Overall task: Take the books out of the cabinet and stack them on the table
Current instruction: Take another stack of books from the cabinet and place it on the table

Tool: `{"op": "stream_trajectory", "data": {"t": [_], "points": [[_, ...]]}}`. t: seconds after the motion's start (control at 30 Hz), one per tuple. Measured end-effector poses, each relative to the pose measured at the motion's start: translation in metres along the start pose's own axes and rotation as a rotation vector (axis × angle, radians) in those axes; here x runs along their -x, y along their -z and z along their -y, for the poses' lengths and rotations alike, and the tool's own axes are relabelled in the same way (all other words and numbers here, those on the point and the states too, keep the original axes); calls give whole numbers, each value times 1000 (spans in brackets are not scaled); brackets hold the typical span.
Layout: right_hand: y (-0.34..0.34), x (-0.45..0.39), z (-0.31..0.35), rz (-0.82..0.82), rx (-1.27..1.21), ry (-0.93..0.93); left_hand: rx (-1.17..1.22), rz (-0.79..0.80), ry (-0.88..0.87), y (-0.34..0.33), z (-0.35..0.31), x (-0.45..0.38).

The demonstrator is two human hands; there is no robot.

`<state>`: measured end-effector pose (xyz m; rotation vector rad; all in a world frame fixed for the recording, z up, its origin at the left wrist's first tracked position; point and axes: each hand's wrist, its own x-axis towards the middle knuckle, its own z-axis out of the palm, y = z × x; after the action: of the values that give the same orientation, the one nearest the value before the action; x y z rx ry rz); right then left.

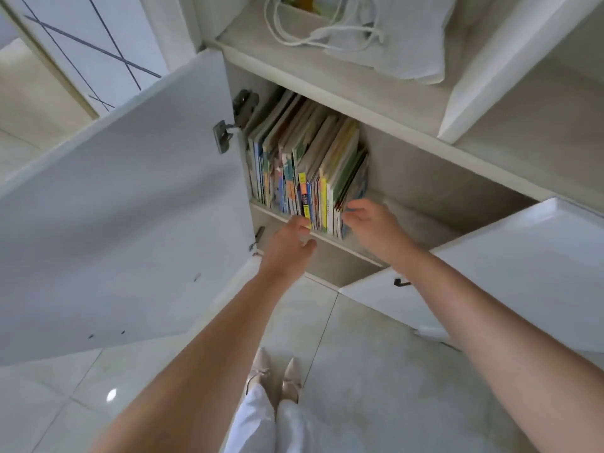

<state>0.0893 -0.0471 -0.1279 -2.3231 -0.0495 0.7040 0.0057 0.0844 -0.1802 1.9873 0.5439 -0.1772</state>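
A row of thin, colourful books [304, 158] stands upright on the middle shelf of a white cabinet [425, 178], leaning against its left wall. My left hand [291, 243] reaches to the lower spines near a yellow book [303, 191]; its fingertips touch the spines and the thumb hangs apart below the shelf edge. My right hand [372, 227] is at the right end of the row. Its curled fingers and thumb pinch the lower corner of the rightmost books [354, 181]. No table is in view.
The left cabinet door [124, 207] stands wide open beside my left arm, and the right door [510, 273] is open under my right forearm. A white bag with cords [385, 37] lies on the cabinet top. Tiled floor and my feet are below.
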Motion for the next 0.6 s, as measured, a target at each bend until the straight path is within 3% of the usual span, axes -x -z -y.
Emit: {"op": "stream_trajectory", "data": {"t": [0.13, 0.23, 0.43, 0.6], "points": [[-2, -41, 2, -52, -30, -79, 35, -56, -20, -20, 7, -33], [-1, -66, 12, -78, -153, -242, 49, -131, -61, -38, 12, -56], [-8, -103, 26, 137, -322, -380, 136, -275, -170, -67, 15, -82], [-20, -123, 24, 201, -224, -359, 168, -334, -257, -80, 22, -84]]}}
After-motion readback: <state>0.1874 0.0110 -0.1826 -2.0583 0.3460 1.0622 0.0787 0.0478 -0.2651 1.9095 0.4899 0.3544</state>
